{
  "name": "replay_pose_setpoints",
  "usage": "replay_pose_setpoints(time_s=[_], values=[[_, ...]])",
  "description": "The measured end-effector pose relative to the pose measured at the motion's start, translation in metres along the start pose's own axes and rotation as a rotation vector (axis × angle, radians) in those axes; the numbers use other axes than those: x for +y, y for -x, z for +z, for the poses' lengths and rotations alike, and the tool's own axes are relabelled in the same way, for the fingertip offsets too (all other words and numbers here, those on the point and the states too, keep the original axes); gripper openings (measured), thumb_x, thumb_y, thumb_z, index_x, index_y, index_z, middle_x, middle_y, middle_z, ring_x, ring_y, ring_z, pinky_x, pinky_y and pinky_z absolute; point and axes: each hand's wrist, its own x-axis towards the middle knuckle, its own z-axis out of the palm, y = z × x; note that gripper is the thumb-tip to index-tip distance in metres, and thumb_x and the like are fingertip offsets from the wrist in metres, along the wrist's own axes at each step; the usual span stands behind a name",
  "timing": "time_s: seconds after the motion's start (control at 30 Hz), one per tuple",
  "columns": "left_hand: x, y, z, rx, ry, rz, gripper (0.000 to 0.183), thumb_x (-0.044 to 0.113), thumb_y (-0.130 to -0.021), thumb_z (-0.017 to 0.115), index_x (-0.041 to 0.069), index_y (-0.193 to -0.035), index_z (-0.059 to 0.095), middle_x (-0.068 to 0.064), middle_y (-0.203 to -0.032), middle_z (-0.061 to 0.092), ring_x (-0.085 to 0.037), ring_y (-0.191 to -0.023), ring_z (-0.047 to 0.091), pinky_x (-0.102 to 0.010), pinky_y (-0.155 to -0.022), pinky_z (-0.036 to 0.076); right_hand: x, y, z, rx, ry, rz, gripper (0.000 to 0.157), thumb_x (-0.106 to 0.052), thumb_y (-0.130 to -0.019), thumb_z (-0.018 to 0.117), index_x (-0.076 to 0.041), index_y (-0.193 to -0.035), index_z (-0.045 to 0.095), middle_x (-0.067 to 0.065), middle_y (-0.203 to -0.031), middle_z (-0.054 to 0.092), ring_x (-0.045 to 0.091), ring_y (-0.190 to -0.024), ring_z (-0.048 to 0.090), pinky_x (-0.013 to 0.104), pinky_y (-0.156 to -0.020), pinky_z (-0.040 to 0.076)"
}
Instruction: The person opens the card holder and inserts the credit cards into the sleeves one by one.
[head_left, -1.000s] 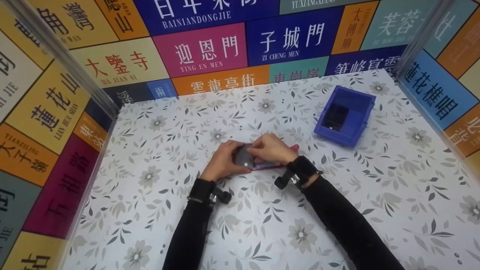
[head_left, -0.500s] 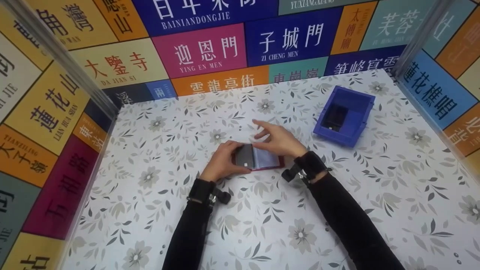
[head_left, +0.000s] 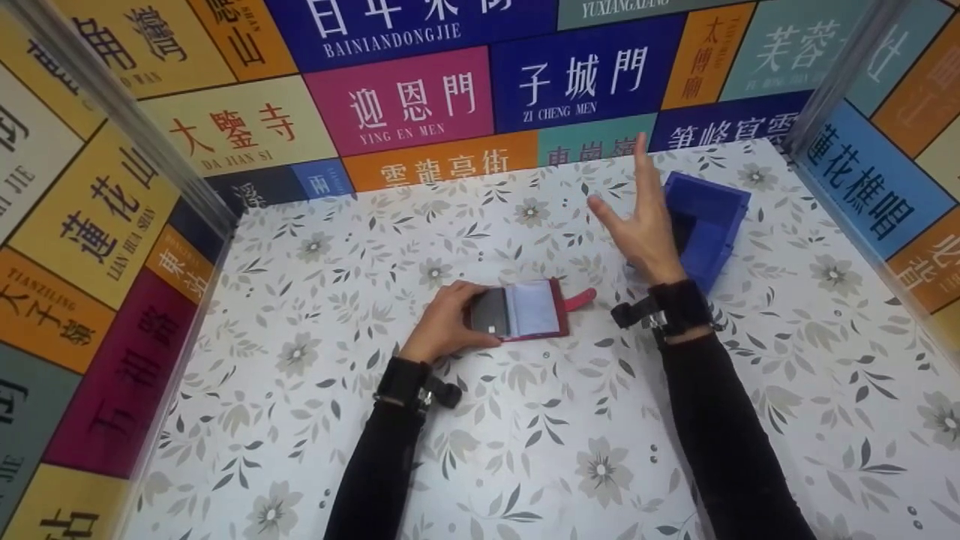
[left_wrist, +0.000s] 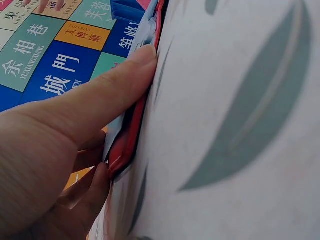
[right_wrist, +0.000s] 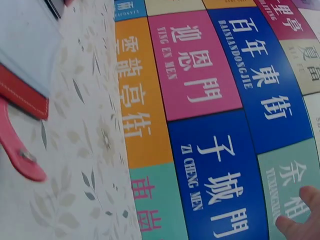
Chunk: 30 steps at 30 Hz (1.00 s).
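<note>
A small red card holder [head_left: 563, 309] lies opened out on the table, with clear plastic sleeves [head_left: 534, 307] on its right side. A dark grey card [head_left: 491, 304] shows on its left side. My left hand [head_left: 439, 322] grips the holder's left end; in the left wrist view the thumb lies along the near red edge [left_wrist: 125, 145], fingers on the far side. A pink-red snap strap [head_left: 580, 300] sticks out to the right. My right hand [head_left: 643, 225], fingers spread and holding nothing, is raised in front of the blue plastic box [head_left: 716, 225], partly covering it.
Inside the box sits a black flat item [head_left: 682, 227], mostly hidden by the right hand. The table [head_left: 375, 465] has a leaf-and-flower cover. Printed panels [head_left: 420, 97] wall it at the back, left and right.
My right hand has let go of the dark card, come off the card holder, and moved up and right towards the box, its fingers spreading. My left hand keeps its grip in place.
</note>
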Motion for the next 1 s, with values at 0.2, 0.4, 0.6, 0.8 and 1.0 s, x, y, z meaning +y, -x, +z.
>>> replay_pose_setpoints(time_s=[0.2, 0.4, 0.6, 0.8, 1.0], values=[[0.000, 0.002, 0.000, 0.004, -0.002, -0.005, 0.091, 0.042, -0.067, 0.097, 0.013, -0.144, 0.059, -0.007, -0.139, 0.061, -0.025, -0.125, 0.055, -0.042, -0.109, 0.045, 0.027, -0.005, -0.023, 0.135, 0.055, 0.117, 0.087, -0.054, -0.103, 0.055, -0.031, -0.168, 0.000, -0.008, -0.175, -0.002, 0.012, -0.161, -0.003, 0.042, -0.130, -0.001], [0.000, 0.002, 0.000, 0.007, -0.003, -0.008, 0.091, 0.042, -0.067, 0.097, 0.013, -0.144, 0.059, -0.007, -0.139, 0.061, -0.026, -0.125, 0.055, -0.042, -0.110, 0.045, 0.053, -0.004, -0.021, 0.237, 0.080, 0.400, 0.066, -0.048, -0.112, 0.024, -0.024, -0.168, -0.002, 0.011, -0.173, 0.014, 0.026, -0.159, 0.018, 0.042, -0.129, 0.018], [0.001, 0.001, 0.001, -0.002, 0.004, -0.028, 0.093, 0.041, -0.067, 0.097, 0.013, -0.146, 0.058, -0.006, -0.141, 0.059, -0.024, -0.127, 0.055, -0.041, -0.112, 0.044, 0.073, -0.003, -0.020, 0.181, 0.261, 0.497, 0.061, -0.023, -0.110, 0.031, 0.002, -0.164, 0.015, 0.029, -0.165, 0.029, 0.042, -0.154, 0.027, 0.049, -0.128, 0.021], [0.002, 0.001, 0.000, -0.005, 0.009, -0.045, 0.094, 0.041, -0.066, 0.098, 0.015, -0.146, 0.057, -0.005, -0.142, 0.059, -0.024, -0.128, 0.054, -0.042, -0.113, 0.043, 0.087, 0.000, -0.018, 0.112, 0.397, 0.521, 0.061, -0.014, -0.100, 0.050, 0.014, -0.152, 0.037, 0.039, -0.150, 0.042, 0.054, -0.142, 0.041, 0.058, -0.121, 0.031], [0.002, -0.001, 0.000, -0.017, 0.006, -0.044, 0.094, 0.043, -0.066, 0.097, 0.015, -0.146, 0.057, -0.005, -0.142, 0.059, -0.024, -0.128, 0.054, -0.041, -0.112, 0.044, 0.091, -0.001, -0.017, 0.012, 0.511, 0.545, 0.056, -0.018, -0.097, 0.056, 0.018, -0.139, 0.048, 0.042, -0.139, 0.050, 0.058, -0.134, 0.044, 0.062, -0.116, 0.034]])
